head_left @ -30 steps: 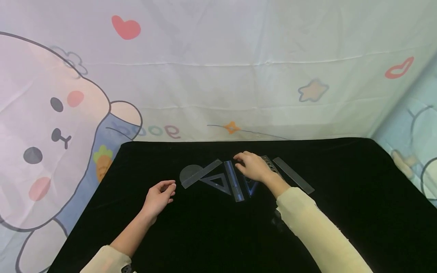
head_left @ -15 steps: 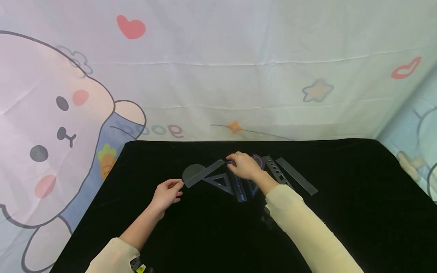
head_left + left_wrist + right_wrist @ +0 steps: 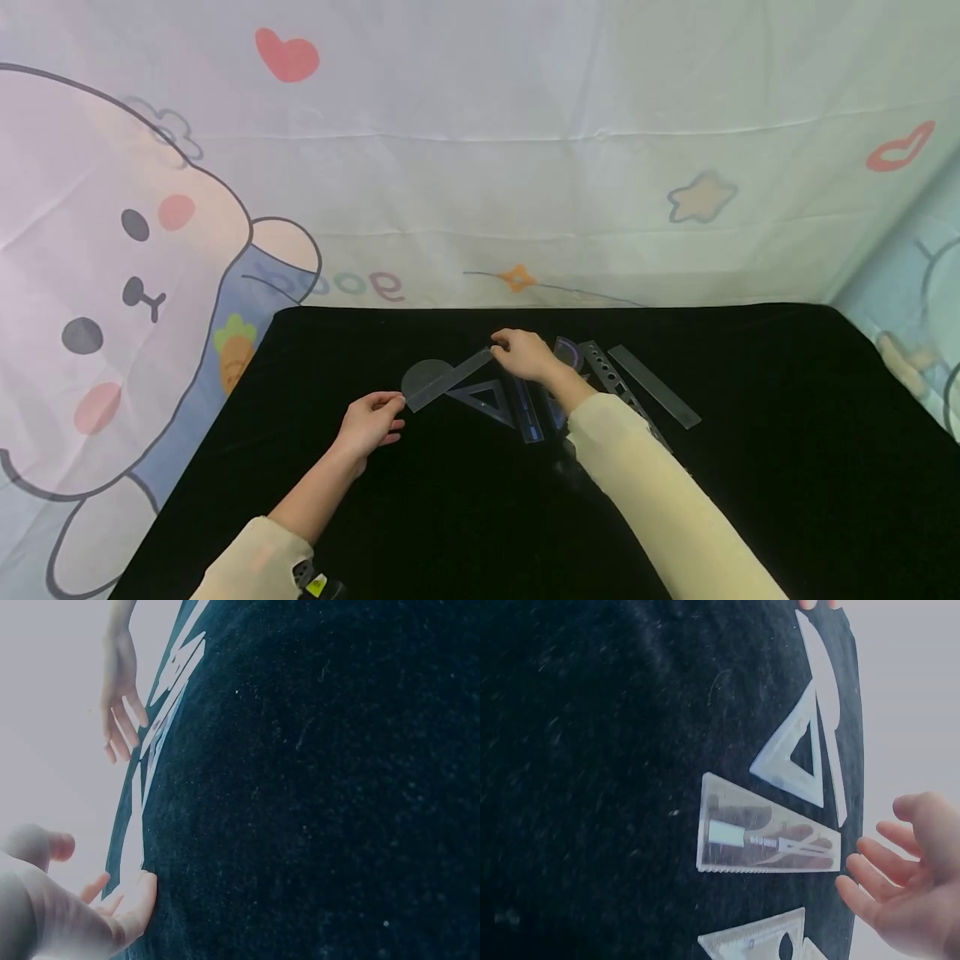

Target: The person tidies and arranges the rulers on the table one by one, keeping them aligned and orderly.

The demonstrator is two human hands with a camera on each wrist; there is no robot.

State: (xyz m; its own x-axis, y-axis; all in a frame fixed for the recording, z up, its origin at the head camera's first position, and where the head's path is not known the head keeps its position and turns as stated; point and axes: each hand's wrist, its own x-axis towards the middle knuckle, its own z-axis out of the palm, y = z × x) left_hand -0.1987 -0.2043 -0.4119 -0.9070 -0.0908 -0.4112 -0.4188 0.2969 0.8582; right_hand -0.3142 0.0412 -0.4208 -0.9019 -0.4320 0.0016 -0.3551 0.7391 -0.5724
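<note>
A clear ruler [image 3: 450,381] lies slanted across a round clear protractor [image 3: 422,375] on the black cloth. At the ruler's near left end are the fingertips of my left hand [image 3: 369,423]; the left wrist view shows its thumb held apart from the fingers. My right hand [image 3: 522,354] hovers by the ruler's far end, fingers spread and loosely bent in the right wrist view, with nothing between them. Below the ruler lies a clear set square [image 3: 483,402]. Beside it, partly under my right hand, is a slim clear case [image 3: 769,832] with a narrow tool inside.
Right of the case lie a second set square [image 3: 556,412], a small purple-marked protractor [image 3: 567,353], a ruler with holes [image 3: 609,373] and a plain ruler [image 3: 655,387]. The black cloth [image 3: 465,517] covers the table up to a printed curtain [image 3: 480,192] behind.
My right hand has moved left, from over the second set square to the slanted ruler's far end. The left hand has come right to its near end. The tools lie as before.
</note>
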